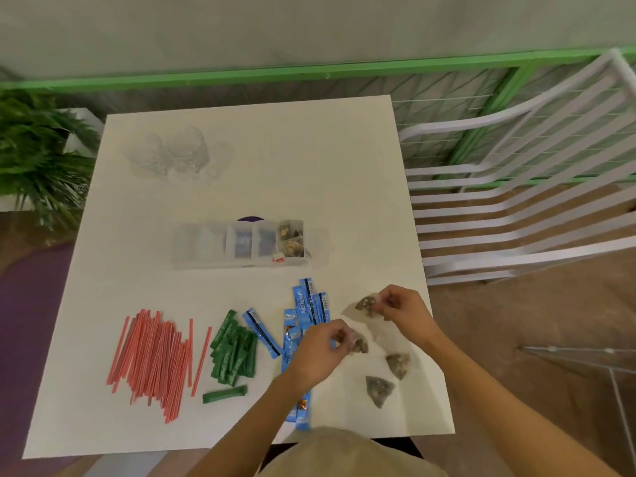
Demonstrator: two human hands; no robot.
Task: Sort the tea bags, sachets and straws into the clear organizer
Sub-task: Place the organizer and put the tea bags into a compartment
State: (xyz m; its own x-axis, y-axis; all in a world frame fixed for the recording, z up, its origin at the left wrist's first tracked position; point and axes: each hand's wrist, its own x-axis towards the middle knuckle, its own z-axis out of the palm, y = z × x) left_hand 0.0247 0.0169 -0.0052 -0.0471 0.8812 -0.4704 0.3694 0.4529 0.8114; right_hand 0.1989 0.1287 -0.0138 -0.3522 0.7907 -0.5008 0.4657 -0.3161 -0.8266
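Note:
The clear organizer [213, 247] stands mid-table; its right compartment holds tea bags [290, 239], the others look bare. My left hand [320, 352] pinches a pyramid tea bag [359, 344] over the blue sachets [308, 304]. My right hand [401, 309] pinches another tea bag [365, 304] just above the table. Two more tea bags [397, 363] [378, 390] lie at the front right. Red straws [155, 359] are piled at the front left, green sachets [234, 352] beside them.
Clear glasses [172, 153] stand at the table's back left. A white slatted chair [516, 187] is right of the white table [309, 166], a green plant [38, 160] to its left. A purple object [250, 219] peeks from behind the organizer.

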